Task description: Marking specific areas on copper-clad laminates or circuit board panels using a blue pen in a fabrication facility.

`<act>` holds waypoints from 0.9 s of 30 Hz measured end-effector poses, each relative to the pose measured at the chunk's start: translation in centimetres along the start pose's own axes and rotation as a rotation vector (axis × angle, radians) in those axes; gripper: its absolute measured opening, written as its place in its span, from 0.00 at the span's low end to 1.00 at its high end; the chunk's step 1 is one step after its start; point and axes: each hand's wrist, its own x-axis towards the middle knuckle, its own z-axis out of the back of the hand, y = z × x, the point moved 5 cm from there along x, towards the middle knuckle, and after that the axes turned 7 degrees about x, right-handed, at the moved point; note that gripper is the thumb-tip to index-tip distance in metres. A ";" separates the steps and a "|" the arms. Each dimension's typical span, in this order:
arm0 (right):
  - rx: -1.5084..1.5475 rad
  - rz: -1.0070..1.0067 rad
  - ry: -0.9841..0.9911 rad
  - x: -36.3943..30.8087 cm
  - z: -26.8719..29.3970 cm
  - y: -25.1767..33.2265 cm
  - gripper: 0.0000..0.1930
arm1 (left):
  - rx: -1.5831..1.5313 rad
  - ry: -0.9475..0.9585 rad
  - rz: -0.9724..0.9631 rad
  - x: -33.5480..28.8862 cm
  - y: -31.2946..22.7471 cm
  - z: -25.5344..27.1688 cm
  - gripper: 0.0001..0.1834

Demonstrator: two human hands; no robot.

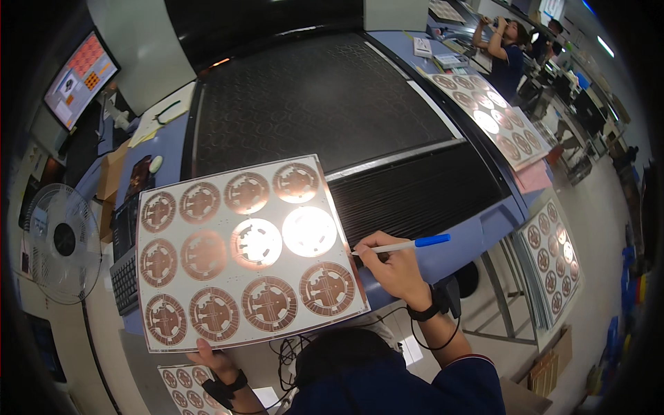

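A large white circuit board panel [226,223] with rows of round copper patterns is tilted up in front of me, two of its discs glaring in the light. My left hand [216,361] grips the lower left edge, thumb on the face and the other fingers mostly hidden behind. At the right edge, my right hand [395,271] is closed round a white pen [396,247] with a blue end. The pen's other end points toward the panel's edge, but I cannot tell whether it touches.
Behind the panel lies a black machine bed [297,104]. More panels rest at the back right [508,128], on a right-hand stack [546,266] and at lower left [185,387]. A keyboard [124,285] and fan [63,240] stand left. Another person [507,66] is at far right.
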 end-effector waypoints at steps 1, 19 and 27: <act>0.013 0.014 -0.044 -0.3 0.2 0.2 0.05 | 0.031 0.025 -0.012 0.0 -1.3 -0.8 0.29; -0.094 0.105 -0.017 0.0 0.2 -0.5 0.04 | 0.066 -0.045 0.038 0.0 -0.9 -0.6 0.30; -0.117 0.145 0.011 -0.3 -0.1 -0.1 0.03 | 0.032 -0.061 0.031 0.2 -0.2 0.2 0.31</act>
